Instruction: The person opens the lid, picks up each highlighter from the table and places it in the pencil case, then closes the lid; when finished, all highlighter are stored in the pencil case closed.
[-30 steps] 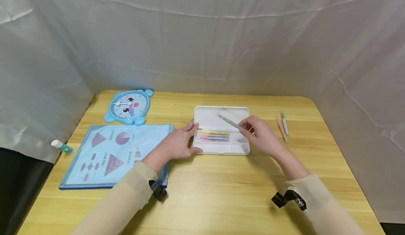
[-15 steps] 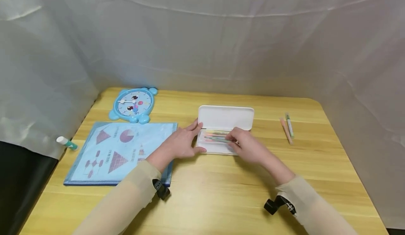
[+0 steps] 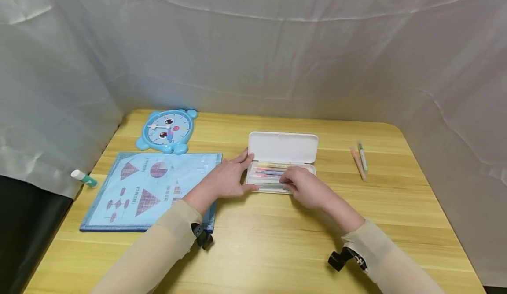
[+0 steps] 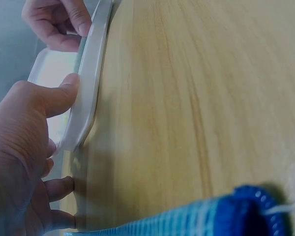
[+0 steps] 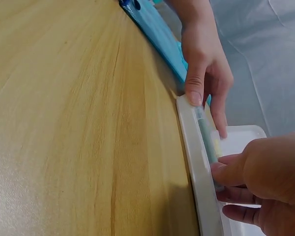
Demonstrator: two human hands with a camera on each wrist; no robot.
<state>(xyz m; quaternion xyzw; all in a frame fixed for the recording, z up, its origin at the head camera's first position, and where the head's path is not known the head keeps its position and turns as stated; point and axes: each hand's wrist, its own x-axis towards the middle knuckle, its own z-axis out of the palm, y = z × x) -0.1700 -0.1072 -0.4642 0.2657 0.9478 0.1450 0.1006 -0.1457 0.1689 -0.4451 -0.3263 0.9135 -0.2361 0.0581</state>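
In the white case (image 3: 283, 146), along its near side, our right hand (image 3: 309, 188) pinched the green pen (image 5: 206, 137) — likely light, stiff, slick, best held mid-barrel — while our left hand (image 3: 226, 178), fingers spread, touched the case.

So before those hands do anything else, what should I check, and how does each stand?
Case lid open: ok.
Left hand against the case's left end: ok.
Green pen inside case, along front wall: ok.
Right hand off that pen: not ok, fingers pinch it.
That pen fully flat: cannot tell, fingers cover one end.
Every pen inside: not ok, peach pen and green-white pen lie outside.
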